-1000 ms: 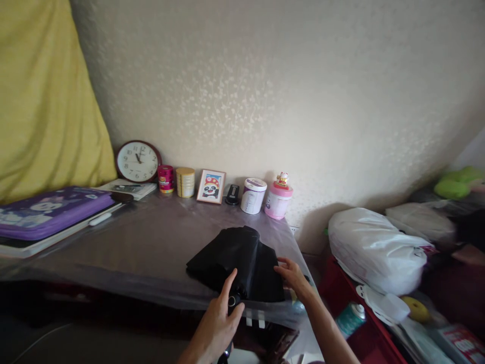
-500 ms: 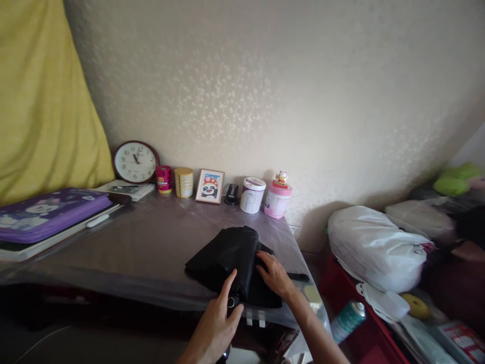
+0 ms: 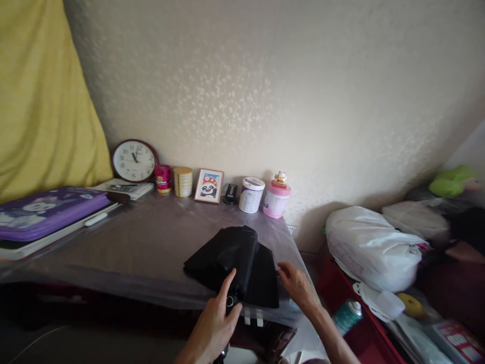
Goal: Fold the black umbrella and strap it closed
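A black folding umbrella (image 3: 242, 263) lies on the table near its front edge, its fabric loose and partly folded in flaps. My left hand (image 3: 217, 316) is closed round its handle at the near end, with the index finger stretched along the fabric and the thumb beside a small ring-marked knob. Just right of the fabric's edge hovers my right hand (image 3: 297, 285), its fingers loosely bent and apart, with nothing visible in them. What lies beneath that hand is hidden.
Along the wall stand a clock (image 3: 135, 161), a pink can (image 3: 162, 178), a yellow-lidded tub (image 3: 183, 182), a panda picture frame (image 3: 209, 185) and two tubs (image 3: 251, 195). A purple case (image 3: 53, 212) lies left. Right of the table are a spray can (image 3: 347, 317) and white bag (image 3: 373, 247).
My right hand has let go of the umbrella's fabric and moved right, uncovering its right flap. My left hand stays on the handle.
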`<state>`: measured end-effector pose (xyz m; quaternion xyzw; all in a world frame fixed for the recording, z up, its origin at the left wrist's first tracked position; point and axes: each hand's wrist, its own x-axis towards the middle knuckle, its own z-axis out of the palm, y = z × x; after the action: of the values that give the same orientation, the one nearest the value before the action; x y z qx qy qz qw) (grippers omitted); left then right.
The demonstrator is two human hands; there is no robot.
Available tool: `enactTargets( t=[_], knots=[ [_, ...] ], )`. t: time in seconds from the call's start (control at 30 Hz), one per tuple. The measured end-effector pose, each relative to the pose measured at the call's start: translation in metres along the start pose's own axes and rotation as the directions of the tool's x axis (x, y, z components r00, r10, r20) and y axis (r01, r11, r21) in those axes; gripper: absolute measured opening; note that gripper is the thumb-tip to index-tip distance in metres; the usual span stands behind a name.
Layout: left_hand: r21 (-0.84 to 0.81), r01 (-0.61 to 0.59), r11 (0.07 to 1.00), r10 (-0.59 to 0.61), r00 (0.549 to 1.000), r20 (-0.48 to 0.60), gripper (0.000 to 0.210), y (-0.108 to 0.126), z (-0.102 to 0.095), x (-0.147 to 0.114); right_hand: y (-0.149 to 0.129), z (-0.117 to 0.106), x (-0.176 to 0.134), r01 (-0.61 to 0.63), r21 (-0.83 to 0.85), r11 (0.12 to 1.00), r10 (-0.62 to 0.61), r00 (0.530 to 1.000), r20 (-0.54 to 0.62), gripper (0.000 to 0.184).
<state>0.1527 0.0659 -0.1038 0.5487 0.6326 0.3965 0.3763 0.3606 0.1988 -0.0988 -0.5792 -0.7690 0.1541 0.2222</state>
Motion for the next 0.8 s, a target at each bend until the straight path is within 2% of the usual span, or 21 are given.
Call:
enactTargets(
  t=[0.1,0.17,0.27,0.33,0.43,0.57,0.67,0.8],
  knots=[
    [-0.01,0.005,1.0,-0.005,1.0,0.002,0.061,0.001,-0.001,0.0,0.008,0.006,0.018,-0.118,0.0,0.993,0.117,0.992,0.044,0.025],
    [-0.033,-0.008,0.999,0.008,1.0,0.011,0.061,0.002,-0.001,0.0,0.005,0.011,0.025,-0.197,0.121,0.973,0.188,0.979,0.08,0.029],
    [-0.086,-0.03,0.996,0.032,0.999,0.017,0.06,0.003,-0.003,0.001,-0.004,0.016,0.03,-0.324,0.355,0.877,0.296,0.946,0.132,0.039],
    [-0.117,-0.041,0.992,0.043,0.999,0.017,0.06,0.004,-0.004,0.001,-0.009,0.019,0.032,-0.365,0.443,0.819,0.328,0.931,0.16,0.04],
    [-0.151,-0.044,0.988,0.048,0.999,0.019,0.059,0.008,-0.004,0.0,-0.015,0.021,0.034,-0.37,0.489,0.79,0.313,0.929,0.197,0.035],
    [-0.201,0.005,0.98,-0.003,1.0,0.008,0.06,0.016,-0.005,-0.003,-0.024,0.016,0.034,-0.351,0.571,0.742,0.271,0.936,0.223,0.027],
    [-0.205,0.016,0.979,-0.011,1.0,0.027,0.062,0.016,-0.008,-0.003,-0.036,0.004,0.036,-0.32,0.716,0.62,0.223,0.947,0.23,0.025],
    [-0.199,-0.052,0.978,0.051,0.999,-0.012,0.062,0.007,-0.011,-0.001,-0.057,-0.009,0.044,-0.261,0.845,0.467,0.146,0.965,0.218,0.027]
  ],
)
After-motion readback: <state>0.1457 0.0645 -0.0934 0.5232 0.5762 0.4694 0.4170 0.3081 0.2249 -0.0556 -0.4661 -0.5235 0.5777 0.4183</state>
